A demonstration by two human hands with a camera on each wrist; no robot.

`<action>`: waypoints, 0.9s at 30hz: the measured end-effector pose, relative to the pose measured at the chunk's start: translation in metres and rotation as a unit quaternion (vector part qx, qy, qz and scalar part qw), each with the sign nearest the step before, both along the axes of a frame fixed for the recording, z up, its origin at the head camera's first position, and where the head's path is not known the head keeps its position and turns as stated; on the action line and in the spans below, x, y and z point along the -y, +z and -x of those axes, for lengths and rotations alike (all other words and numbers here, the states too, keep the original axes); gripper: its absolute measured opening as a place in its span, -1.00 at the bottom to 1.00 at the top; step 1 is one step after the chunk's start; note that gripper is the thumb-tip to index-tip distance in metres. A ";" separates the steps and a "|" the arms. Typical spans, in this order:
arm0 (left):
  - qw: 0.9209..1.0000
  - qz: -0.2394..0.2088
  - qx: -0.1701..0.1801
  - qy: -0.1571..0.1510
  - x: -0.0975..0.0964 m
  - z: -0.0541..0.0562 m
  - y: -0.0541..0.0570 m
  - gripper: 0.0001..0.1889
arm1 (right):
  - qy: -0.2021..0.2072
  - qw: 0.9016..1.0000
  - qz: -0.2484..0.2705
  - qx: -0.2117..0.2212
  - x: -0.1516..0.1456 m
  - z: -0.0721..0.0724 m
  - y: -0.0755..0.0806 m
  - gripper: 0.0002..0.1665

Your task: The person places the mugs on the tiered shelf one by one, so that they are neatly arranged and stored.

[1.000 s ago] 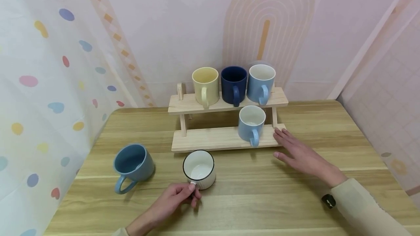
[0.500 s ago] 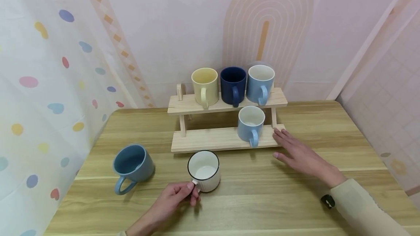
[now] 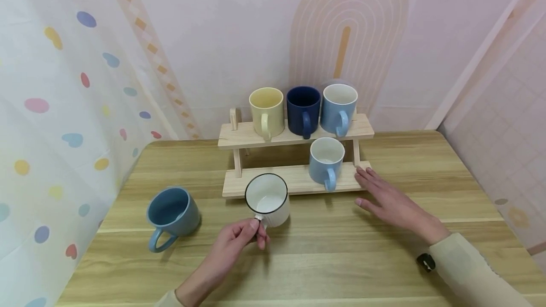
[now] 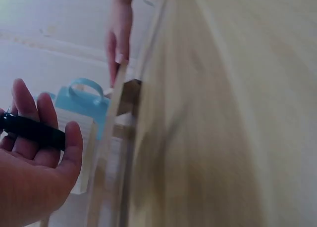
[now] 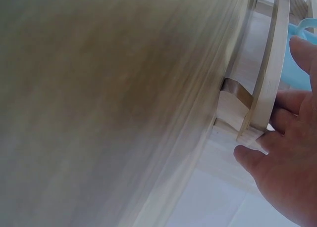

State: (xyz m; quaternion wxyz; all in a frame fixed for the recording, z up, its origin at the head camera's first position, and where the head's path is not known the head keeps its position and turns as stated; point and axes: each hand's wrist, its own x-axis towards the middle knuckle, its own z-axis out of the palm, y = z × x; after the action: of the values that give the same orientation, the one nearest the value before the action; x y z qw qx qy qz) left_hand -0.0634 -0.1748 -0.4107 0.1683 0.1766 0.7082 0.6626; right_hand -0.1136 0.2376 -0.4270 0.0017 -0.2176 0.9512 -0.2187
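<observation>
My left hand pinches the handle of a white ribbed mug with a black rim. The mug hangs above the table, just before the lower shelf, its rim overlapping the board in the head view. In the left wrist view my fingers curl round the dark handle. My right hand has its fingers stretched out, touching the right end of the two-tier wooden rack. The right wrist view shows those fingers at the board's end. Left of them, a light blue mug stands on the lower tier.
On the upper tier stand a yellow mug, a navy mug and another light blue mug, handles forward. A grey-blue mug stands on the wooden table at the left. Patterned curtains enclose the table.
My left hand has lifted the white mug and carried it slightly right, then forward to the rack's lower board. My right hand and the other mugs stay in place.
</observation>
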 end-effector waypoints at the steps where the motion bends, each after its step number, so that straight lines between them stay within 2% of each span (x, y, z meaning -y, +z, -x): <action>1: 1.000 -0.003 -0.002 0.005 -0.003 0.001 0.001 -0.55 | 0.000 1.000 0.000 0.000 0.000 0.000 0.000 -0.17; 11: 0.997 -0.039 -0.032 0.059 -0.033 0.014 0.015 -0.57 | 0.000 1.000 -0.004 0.003 0.000 -0.001 0.002 -0.15; 16: 0.993 -0.063 -0.016 0.094 -0.050 0.020 0.019 -0.57 | 0.000 1.000 -0.005 0.006 -0.001 0.000 0.001 -0.15; 20: 0.990 -0.074 -0.010 0.120 -0.062 0.027 0.019 -0.58 | 0.001 1.000 -0.006 0.004 -0.001 0.000 0.000 -0.15; 27: 0.986 -0.096 -0.008 0.136 -0.076 0.039 0.015 -0.63 | 0.002 1.000 -0.005 0.000 -0.002 0.001 -0.001 -0.15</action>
State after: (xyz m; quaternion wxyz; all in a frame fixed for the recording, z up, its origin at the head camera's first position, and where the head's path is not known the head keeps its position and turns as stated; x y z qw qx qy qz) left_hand -0.1022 -0.0987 -0.3958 0.0529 0.0991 0.6603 0.7426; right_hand -0.1142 0.2395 -0.4276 0.0029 -0.2192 0.9519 -0.2140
